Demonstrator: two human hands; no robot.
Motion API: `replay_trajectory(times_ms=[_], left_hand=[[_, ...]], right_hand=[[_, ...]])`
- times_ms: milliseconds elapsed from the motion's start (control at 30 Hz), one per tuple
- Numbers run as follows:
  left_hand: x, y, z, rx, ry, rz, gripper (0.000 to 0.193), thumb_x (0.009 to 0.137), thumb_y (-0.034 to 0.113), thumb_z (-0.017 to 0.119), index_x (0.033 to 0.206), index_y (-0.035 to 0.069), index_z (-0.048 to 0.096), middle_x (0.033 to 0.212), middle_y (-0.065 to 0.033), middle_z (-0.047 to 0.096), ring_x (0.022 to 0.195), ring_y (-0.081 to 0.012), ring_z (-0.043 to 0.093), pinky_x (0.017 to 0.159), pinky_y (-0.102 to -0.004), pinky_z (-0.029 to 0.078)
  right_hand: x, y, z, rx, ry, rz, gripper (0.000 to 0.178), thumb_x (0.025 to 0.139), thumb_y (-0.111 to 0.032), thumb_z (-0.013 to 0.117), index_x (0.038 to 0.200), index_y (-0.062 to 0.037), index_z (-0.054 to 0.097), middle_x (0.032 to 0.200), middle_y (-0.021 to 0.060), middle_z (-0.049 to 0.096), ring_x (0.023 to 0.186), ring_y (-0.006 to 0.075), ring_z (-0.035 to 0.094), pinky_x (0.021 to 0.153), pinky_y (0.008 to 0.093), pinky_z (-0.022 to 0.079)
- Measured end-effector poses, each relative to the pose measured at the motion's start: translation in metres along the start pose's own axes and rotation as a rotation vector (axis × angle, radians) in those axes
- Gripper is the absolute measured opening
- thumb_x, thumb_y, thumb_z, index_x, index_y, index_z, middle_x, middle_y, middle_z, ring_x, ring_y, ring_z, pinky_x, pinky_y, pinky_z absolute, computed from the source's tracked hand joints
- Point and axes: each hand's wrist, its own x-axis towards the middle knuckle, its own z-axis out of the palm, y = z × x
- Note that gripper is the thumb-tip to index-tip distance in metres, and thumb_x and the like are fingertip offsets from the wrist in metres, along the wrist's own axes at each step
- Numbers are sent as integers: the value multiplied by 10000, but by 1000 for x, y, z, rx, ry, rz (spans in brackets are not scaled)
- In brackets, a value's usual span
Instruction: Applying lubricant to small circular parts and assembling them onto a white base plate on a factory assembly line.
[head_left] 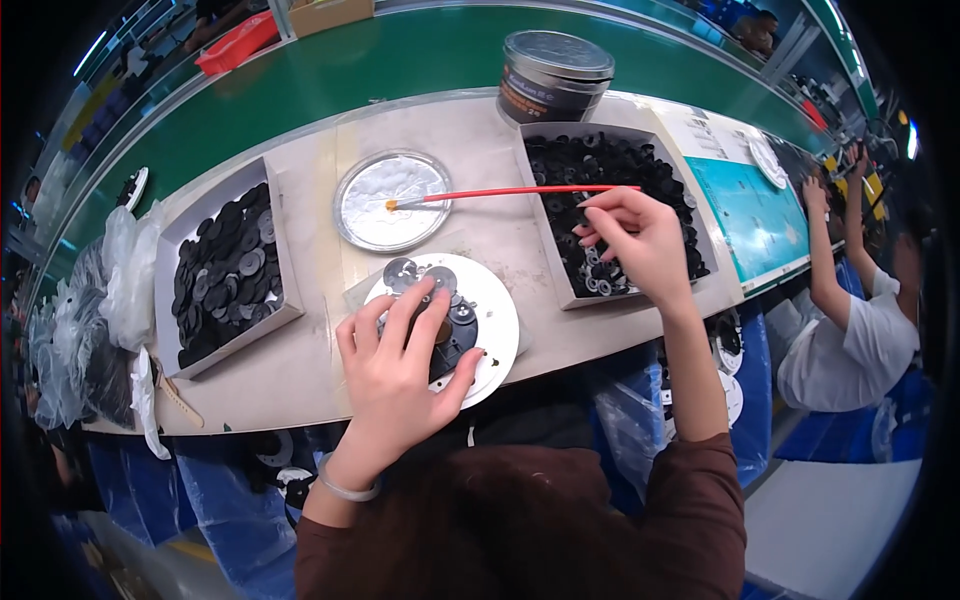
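My left hand [397, 372] lies over a white round plate [497, 330], fingers spread on the grey gears and dark parts [460, 322] mounted on it. The hand hides part of the plate. My right hand [640, 235] is over a box of small black gears [560, 160], fingers curled and thumb pressed in. Whatever is between those fingertips is too small to make out. A brush with a red handle [520, 190] has its bristles on a round metal lid [395, 232] smeared with white paste. The handle's far end reaches my right hand; contact is unclear.
To the left stands an open box of larger black discs [228, 265], beside clear plastic bags [125, 285]. A large metal tin [553, 80] stands behind the gear box. Beyond the table runs a green surface [430, 55]. Another person [845, 320] works at the right.
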Motion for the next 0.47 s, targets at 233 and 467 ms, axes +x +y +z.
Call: replay_trajectory(times_ms=[233, 467], left_hand=[[-2, 1, 0, -43, 47, -28, 426, 601, 227, 718, 971, 60, 588, 1109, -67, 543, 961, -273, 433, 849, -368, 309], [-8, -1, 3, -42, 86, -40, 417, 633, 312, 704, 956, 71, 599, 1106, -72, 549, 946, -248, 447, 821, -370, 297]], right_hand=[[-10, -18, 14, 263, -192, 30, 137, 805, -61, 565, 904, 33, 571, 787, 113, 637, 678, 128, 624, 486, 186, 478], [-8, -31, 43, 336, -535, 152, 223, 729, 1, 628, 947, 15, 582, 928, 121, 620, 772, 120, 602, 538, 201, 517]])
